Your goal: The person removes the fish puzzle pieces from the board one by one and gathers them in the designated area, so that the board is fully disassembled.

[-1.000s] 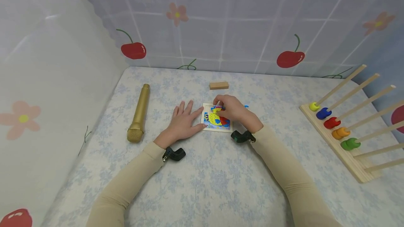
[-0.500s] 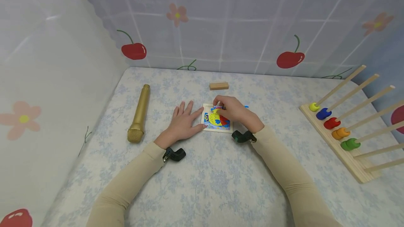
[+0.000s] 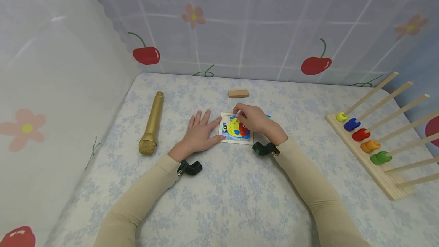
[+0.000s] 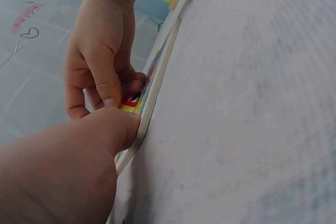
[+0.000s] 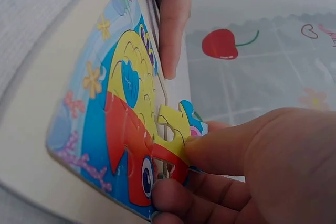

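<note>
A small jigsaw puzzle of a yellow and red fish lies in a pale wooden frame [image 5: 26,145] on the table. My left hand [image 3: 200,134] lies palm down with its fingers spread, thumb and index fingertips at the frame's left edge. Over the puzzle's far side, my right hand [image 3: 252,119] pinches a yellow, red and blue puzzle piece [image 5: 176,124] between thumb and fingers. In the right wrist view this piece stands tilted beside the fitted pieces, close to a gap in the picture. The right fingers partly hide the piece.
A wooden block [image 3: 238,93] lies beyond the puzzle. To the left is a gold microphone [image 3: 152,125]. At the right stands a wooden peg rack [image 3: 368,155] with coloured beads. A bit of blue [image 3: 268,116] shows just past my right hand.
The puzzle piece in my right hand has tilted and shifted slightly, with more of the fish picture now showing beneath. My left hand keeps its place at the frame.
</note>
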The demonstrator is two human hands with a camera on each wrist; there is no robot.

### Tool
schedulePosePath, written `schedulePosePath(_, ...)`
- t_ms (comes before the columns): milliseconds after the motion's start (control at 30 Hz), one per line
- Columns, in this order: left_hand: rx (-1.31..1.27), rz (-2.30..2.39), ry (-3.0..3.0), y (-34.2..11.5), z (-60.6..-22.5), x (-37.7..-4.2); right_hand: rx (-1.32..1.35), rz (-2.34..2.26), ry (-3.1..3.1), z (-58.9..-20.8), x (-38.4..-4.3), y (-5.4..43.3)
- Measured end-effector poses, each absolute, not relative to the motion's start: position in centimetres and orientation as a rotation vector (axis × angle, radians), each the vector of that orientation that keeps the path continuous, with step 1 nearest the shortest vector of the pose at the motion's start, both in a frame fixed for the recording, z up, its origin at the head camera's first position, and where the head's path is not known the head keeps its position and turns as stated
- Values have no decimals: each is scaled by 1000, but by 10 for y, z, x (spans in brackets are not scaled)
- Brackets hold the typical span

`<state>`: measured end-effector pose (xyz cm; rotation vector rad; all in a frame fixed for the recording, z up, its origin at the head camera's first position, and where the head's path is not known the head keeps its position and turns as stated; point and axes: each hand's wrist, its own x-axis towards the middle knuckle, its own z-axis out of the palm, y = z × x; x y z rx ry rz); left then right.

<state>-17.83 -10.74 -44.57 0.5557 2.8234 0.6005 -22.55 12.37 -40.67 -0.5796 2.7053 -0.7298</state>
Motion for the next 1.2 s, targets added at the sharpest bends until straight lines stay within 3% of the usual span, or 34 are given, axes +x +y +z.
schedulePosePath(567,544,587,2825,-107,-447,-178,-571,-819,2691,-398,-230,140)
schedulePosePath(1200,554,595,2824,-107,-445,-177,-406,-749,2751,-392,-230,214)
